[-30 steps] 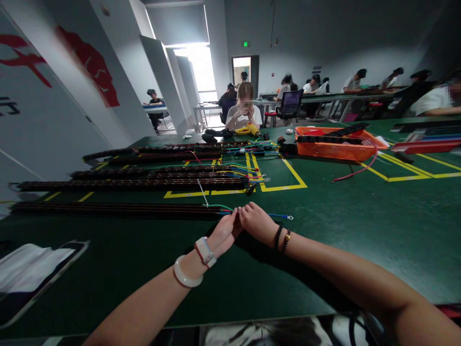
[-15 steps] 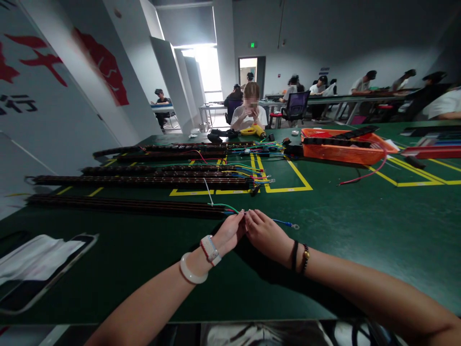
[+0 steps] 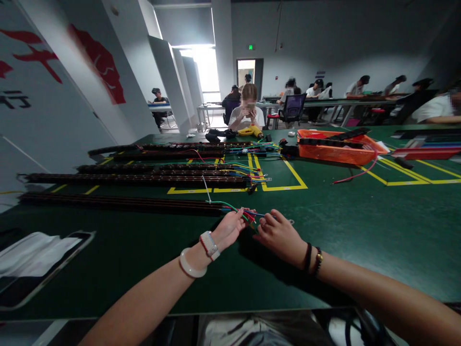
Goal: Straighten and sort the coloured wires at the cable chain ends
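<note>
A bundle of thin coloured wires (image 3: 248, 216), red, green and blue among them, comes out of the right end of a long dark strip-like harness (image 3: 144, 204). My left hand (image 3: 230, 229) is closed around these wires just past the strip's end, fingertips pinched. To its right, my right hand (image 3: 283, 240) has curled fingers near the wire ends; what lies between its thumb and fingers is hidden. Past its knuckles shows a ring terminal (image 3: 292, 222), on the blue wire's line. A white cable tie (image 3: 206, 188) sticks up from the strip near its end.
More dark harnesses (image 3: 137, 179) with loose wire ends lie farther back on the green table (image 3: 345, 250). An orange basket (image 3: 327, 154) and a yellow heat gun (image 3: 251, 131) are at the back. A dark tray with white paper (image 3: 32, 252) lies left. A person (image 3: 247, 115) sits opposite.
My right hand has moved right, away from my left hand, which stays about where it was. Red and green wire ends now show between the hands.
</note>
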A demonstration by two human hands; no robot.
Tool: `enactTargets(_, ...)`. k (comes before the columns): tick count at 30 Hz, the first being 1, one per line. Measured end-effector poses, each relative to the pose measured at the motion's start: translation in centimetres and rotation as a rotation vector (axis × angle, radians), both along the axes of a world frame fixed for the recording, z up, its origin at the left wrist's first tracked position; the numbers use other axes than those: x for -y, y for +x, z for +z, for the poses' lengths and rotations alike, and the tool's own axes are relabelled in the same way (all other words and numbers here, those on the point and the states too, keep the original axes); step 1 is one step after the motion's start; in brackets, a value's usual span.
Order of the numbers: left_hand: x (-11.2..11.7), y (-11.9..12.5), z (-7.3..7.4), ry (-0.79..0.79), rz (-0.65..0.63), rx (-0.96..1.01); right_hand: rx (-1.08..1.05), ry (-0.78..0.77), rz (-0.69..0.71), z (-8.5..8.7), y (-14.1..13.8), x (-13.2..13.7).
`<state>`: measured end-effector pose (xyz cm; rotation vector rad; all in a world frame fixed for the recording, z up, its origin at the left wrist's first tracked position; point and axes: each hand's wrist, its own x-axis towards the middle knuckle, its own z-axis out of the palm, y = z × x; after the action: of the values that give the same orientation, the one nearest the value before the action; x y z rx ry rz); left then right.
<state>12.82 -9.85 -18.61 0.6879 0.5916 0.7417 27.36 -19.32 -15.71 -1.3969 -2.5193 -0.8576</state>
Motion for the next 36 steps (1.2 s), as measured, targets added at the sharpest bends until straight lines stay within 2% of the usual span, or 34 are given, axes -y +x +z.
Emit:
enactTargets(4,0.0,0.1,0.1,0.009,0.008,-0.006,0.006,0.028,0.041,-1.0,-0.9,0.0)
enactTargets(7,-0.1,0.1,0.0,-0.007,-0.020,-0.010,0.013,0.003,0.042,-0.7,-1.3,0.1)
enactTargets(11,-0.3,0.1,-0.4,-0.030,-0.073,0.055,0.007,-0.018,0.040,1.0,-1.6,-0.2)
enactTargets(15,0.0,0.0,0.2,-0.058,-0.018,0.114,-0.052,-0.089,0.004,3.3,-1.3,-1.2)
enactTargets(19,0.5,-0.1,1.1,-0.116,0.012,0.076,-0.173,-0.175,-0.050,5.3,-0.1,-2.7)
enactTargets(23,0.6,-0.3,0.9,-0.051,0.017,0.073,-0.256,-0.169,-0.121,6.4,1.6,-4.7)
enactTargets(27,0.4,-0.3,0.6,-0.006,0.015,0.053,-0.316,-0.157,-0.159,5.3,3.5,-7.3)
enactTargets(32,0.4,-0.4,0.8,0.030,-0.040,-0.037,-0.383,-0.234,-0.214,1.7,5.9,-10.1)
enactTargets(36,0.3,-0.7,1.3,-0.003,-0.063,-0.064,-0.326,-0.282,-0.139,-0.6,7.2,-11.3)
